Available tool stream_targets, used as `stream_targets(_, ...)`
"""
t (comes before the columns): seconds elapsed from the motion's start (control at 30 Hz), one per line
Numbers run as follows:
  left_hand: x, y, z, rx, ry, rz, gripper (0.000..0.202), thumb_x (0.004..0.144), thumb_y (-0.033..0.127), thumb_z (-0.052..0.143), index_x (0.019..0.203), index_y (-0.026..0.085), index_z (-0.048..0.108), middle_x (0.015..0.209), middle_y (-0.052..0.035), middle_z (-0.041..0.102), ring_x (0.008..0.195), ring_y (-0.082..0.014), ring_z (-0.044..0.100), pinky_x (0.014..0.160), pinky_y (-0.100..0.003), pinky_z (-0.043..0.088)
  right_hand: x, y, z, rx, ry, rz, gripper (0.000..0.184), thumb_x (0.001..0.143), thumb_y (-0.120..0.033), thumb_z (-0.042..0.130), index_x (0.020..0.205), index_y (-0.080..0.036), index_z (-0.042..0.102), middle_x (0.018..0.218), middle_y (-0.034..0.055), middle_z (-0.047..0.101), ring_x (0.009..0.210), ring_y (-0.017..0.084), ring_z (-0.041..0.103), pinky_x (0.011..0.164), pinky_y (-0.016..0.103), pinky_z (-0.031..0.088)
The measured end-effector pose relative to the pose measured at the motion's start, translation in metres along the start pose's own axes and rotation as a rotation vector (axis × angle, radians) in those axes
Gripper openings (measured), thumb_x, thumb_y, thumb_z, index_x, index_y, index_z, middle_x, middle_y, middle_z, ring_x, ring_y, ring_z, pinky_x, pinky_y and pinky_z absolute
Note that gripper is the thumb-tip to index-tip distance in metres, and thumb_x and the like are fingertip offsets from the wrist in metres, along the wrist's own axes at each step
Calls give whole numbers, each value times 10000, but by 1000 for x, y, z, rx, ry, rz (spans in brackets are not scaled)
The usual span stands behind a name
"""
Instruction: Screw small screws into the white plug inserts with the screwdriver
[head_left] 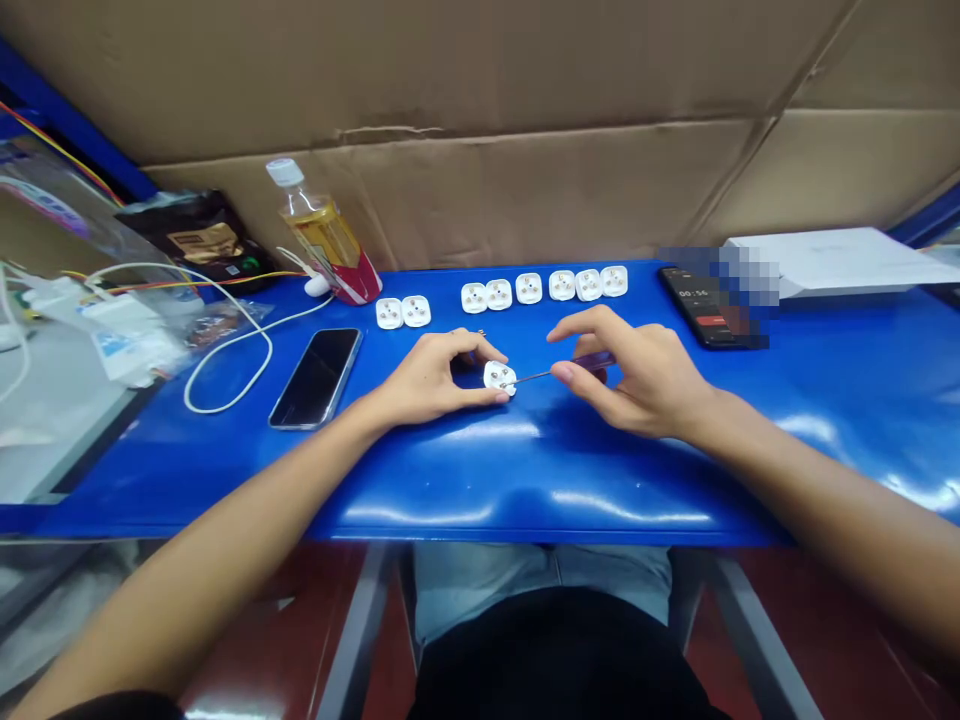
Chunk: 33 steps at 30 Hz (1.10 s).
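Between the thumb and fingers of my left hand (435, 378) is a small white plug housing (498, 376) with metal parts inside, held just over the blue tabletop. My right hand (637, 370) grips the purplish handle of a screwdriver (534, 377). Its thin metal shaft points left, and the tip meets the right side of the housing. Whether the tip sits in a screw is too small to tell. Behind my hands, several similar white housings stand in a row, among them a pair (403, 312) at the left and a single one (529, 288) near the middle.
A smartphone (316, 378) lies left of my left forearm. Behind it stand a drink bottle (330, 235) and a looped white cable (225, 340). To the right are a dark phone showing a timer (701, 310) and a white box (840, 260). Cardboard (525, 200) lines the back.
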<state>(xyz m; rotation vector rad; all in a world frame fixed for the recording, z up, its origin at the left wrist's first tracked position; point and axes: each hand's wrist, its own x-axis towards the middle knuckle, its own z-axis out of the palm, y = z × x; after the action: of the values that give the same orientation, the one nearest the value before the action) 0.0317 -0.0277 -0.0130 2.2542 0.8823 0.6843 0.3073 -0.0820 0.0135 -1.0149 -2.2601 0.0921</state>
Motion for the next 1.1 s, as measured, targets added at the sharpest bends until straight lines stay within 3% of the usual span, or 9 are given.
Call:
stream_targets(0.1, 0, -1, 0, -3, 2, -8, 461, 811, 529, 876, 1131, 212, 779, 1075, -52, 799, 1033, -240, 719, 910, -348, 539, 1, 1, 0, 44, -16, -23, 238, 998, -278, 590, 1229, -220, 587, 910, 39, 803, 687, 189, 747, 588, 277, 488)
stream_targets(0.23, 0, -3, 0, -21, -4, -11, 471, 796, 530, 889, 1126, 211, 783, 1092, -63, 800, 1073, -259, 719, 959, -375, 544, 1, 2, 0, -34, -12, -17, 156, 1036, -329, 582, 1144, -228, 631, 731, -10, 755, 537, 166, 666, 531, 275, 427)
stream_targets(0.4, 0, -6, 1, -41, -8, -7, 480, 785, 528, 899, 1120, 208, 775, 1048, -49, 793, 1004, -237, 722, 987, -394, 546, 0, 1, 0, 69, -21, -55, 235, 986, -252, 609, 1217, -217, 586, 935, 43, 810, 730, 191, 762, 621, 271, 508)
stream_targets(0.57, 0, -6, 1, -53, -7, 0, 485, 779, 525, 907, 1115, 201, 777, 1075, -62, 797, 1051, -253, 723, 1002, -400, 545, 1, 0, 1, -28, 3, 12, 159, 1014, -314, 613, 1150, -233, 626, 725, -12, 759, 580, 181, 713, 532, 267, 449)
stream_targets(0.77, 0, -4, 1, -74, -8, -19, 492, 765, 526, 916, 1104, 199, 776, 1088, -72, 799, 1081, -268, 724, 996, -407, 552, 0, 5, -2, 164, -76, -25, 216, 966, -242, 648, 1175, -233, 594, 962, 43, 792, 783, 198, 772, 648, 279, 565)
stream_targets(0.93, -2, -3, 3, -140, -46, -30, 493, 729, 516, 938, 1070, 190, 795, 1043, -71, 806, 1064, -275, 729, 981, -405, 560, 4, -4, -4, 257, -75, 106, 72, 975, -278, 646, 1012, -237, 601, 836, 15, 772, 689, 179, 754, 534, 254, 522)
stream_targets(1.1, -3, -3, 5, -139, -32, -46, 495, 725, 521, 939, 1069, 191, 803, 1024, -62, 809, 994, -246, 729, 962, -392, 562, 5, -13, -3, 309, -53, 164, 100, 982, -305, 658, 940, -225, 614, 660, -29, 708, 525, 142, 664, 486, 257, 456)
